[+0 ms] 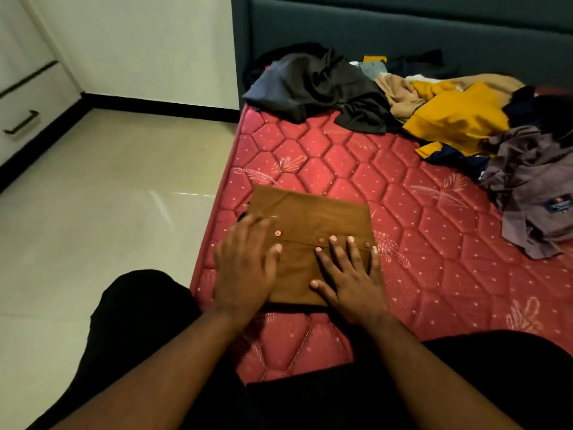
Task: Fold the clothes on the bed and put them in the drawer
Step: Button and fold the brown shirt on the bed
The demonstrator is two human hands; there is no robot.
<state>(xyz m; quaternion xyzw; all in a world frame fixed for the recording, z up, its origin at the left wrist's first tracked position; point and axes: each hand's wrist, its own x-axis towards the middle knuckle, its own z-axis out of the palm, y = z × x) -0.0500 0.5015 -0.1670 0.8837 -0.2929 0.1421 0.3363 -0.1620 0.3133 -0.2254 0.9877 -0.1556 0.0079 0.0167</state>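
Note:
A brown buttoned shirt [313, 215], folded into a rectangle, lies near the left edge of the red quilted mattress [372, 169]. My left hand [248, 265] lies flat on its left part, slightly blurred. My right hand [348, 274] presses flat on its lower right part with fingers spread. Unfolded clothes are heaped at the head of the bed: a dark grey garment [316, 85], a mustard one [455, 116], a beige one [400, 91] and a grey-brown shirt [533, 187]. A white drawer [28, 116] with a dark handle is shut at the far left.
A dark teal padded headboard [403, 26] stands behind the heap. Pale glossy floor tiles [108, 197] stretch left of the bed toward the drawer unit. My legs in black trousers [139, 321] fill the bottom of the view.

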